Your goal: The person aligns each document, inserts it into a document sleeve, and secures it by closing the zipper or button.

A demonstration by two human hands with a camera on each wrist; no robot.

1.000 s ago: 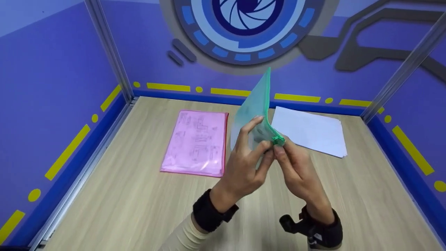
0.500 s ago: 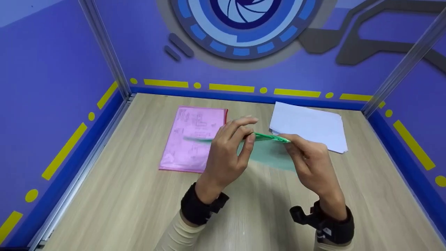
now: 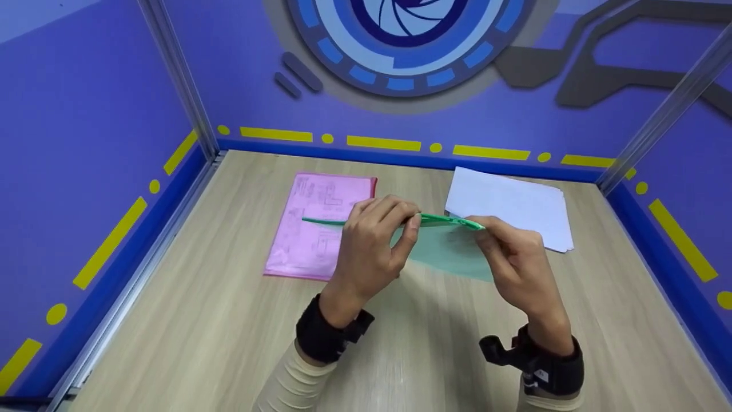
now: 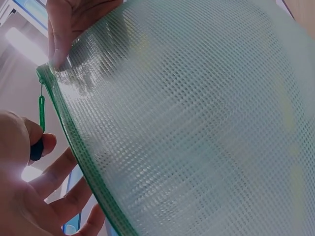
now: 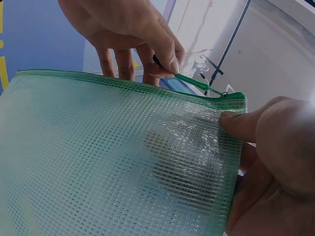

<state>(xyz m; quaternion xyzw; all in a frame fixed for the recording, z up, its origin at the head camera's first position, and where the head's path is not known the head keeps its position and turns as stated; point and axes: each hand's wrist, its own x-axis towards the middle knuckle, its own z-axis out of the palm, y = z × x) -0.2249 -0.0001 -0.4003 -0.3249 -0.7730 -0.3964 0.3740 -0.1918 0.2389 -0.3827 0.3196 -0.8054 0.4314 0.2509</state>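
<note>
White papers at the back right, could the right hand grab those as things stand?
Probably not: the right hand pinches the green pouch at one corner. Once free, it likely could: nothing visible lies on the white papers.

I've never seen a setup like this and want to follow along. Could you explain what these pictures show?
There is no machine here, just a person's left hand and right hand, both bare, with a black band on each wrist. The wide picture is taken from the person's head, looking forward and down. The two close-ups are taken from the left and right wrists. On the table lie a pink pouch, on the left, and white paper, on the right. Above the table, the hands hold up a green pouch, with its zip edge uppermost. The right hand grips a corner of it; the left hand pinches the cord attached to the zip.
</note>
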